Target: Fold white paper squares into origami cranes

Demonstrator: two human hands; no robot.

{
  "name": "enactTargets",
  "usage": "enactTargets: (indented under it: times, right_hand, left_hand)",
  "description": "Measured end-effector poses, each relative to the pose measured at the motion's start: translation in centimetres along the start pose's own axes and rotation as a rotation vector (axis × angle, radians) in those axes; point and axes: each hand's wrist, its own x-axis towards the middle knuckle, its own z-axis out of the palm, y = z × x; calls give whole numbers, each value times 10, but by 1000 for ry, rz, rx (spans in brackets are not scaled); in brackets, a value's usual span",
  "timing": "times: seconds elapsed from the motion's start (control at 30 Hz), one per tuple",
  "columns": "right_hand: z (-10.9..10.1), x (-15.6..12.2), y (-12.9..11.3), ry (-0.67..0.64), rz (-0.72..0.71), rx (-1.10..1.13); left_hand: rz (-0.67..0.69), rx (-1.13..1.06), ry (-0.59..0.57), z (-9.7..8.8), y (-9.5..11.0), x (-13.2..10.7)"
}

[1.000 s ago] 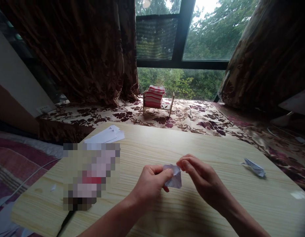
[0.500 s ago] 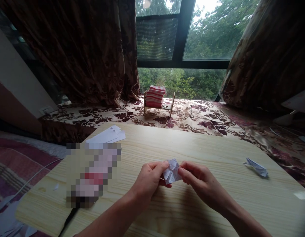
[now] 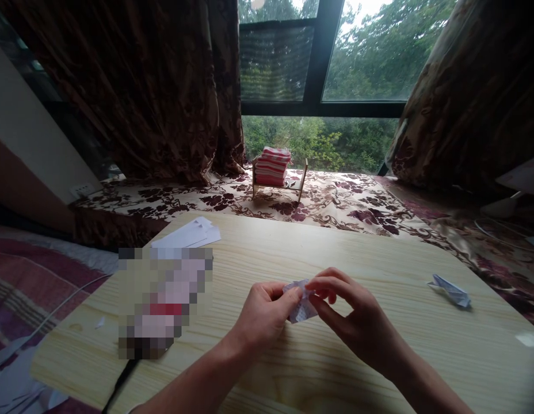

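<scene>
the person's left hand [image 3: 264, 313] and right hand [image 3: 353, 325] meet over the near middle of the wooden table [image 3: 336, 247], both clamped on one small folded paper [image 3: 302, 307]. the left thumb and forefinger pinch its left edge; the right fingertips [image 3: 321, 284] curl over its upper right corner. the paper appears to be held just clear of the tabletop and tilted toward the person, probably so that the creases face the eye and both sides can be gripped.

a folded paper figure [image 3: 450, 289] lies well apart near the right edge, out of the hands' way. loose white sheets [image 3: 189, 234] lie at the far left corner. beyond the table, a small wooden rack [image 3: 279, 183] holding striped cloths [image 3: 272, 164] stands on the patterned ledge [image 3: 357, 201] below the window [image 3: 362, 57].
</scene>
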Motion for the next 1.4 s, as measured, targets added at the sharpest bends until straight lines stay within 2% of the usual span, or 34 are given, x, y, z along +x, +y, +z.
enactTargets:
  times: [0.13, 0.37, 0.7, 0.87, 1.13, 1.4]
  right_hand:
    - [0, 0, 2, -18, -39, -20]
    - [-3, 0, 0, -47, -3, -54]
    - [0, -1, 3, -64, 145, -47]
    - [-4, 1, 0, -65, 257, -33]
    - [-8, 2, -6, -121, 134, -5]
    - [-7, 0, -2, -121, 124, -49]
  left_hand:
    - [-6, 33, -8, 1, 0, 0]
    - [36, 139, -43, 2, -1, -2]
    - [118, 217, -52, 2, -3, -3]
    - [68, 209, -70, 1, -3, -3]
    - [56, 179, -73, 2, -1, -4]
    - [47, 234, -79, 1, -3, -3]
